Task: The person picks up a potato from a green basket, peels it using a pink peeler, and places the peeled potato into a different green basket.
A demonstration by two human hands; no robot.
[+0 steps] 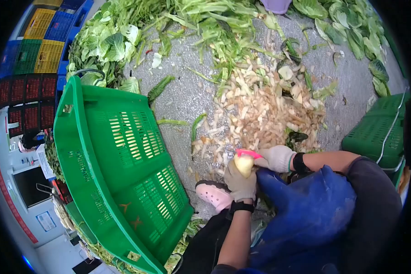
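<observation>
My left hand point(239, 181), in a light work glove, is closed around a pale yellow peeled potato point(244, 166). A pink peeler point(248, 154) lies against the top of the potato, gripped by my gloved right hand point(277, 159). The two hands almost meet in front of my blue apron point(306, 210). Just beyond them, a wide heap of pale and brownish peelings point(274, 109) covers the wet floor. The peeler's blade is too small to make out.
To the left stands a tilted green perforated crate point(123, 160). Another green crate point(374, 130) is at the right. Leafy green scraps point(196, 23) lie at the back, with a purple container point(276, 5) among them. A pink clog point(211, 194) is beside my left hand.
</observation>
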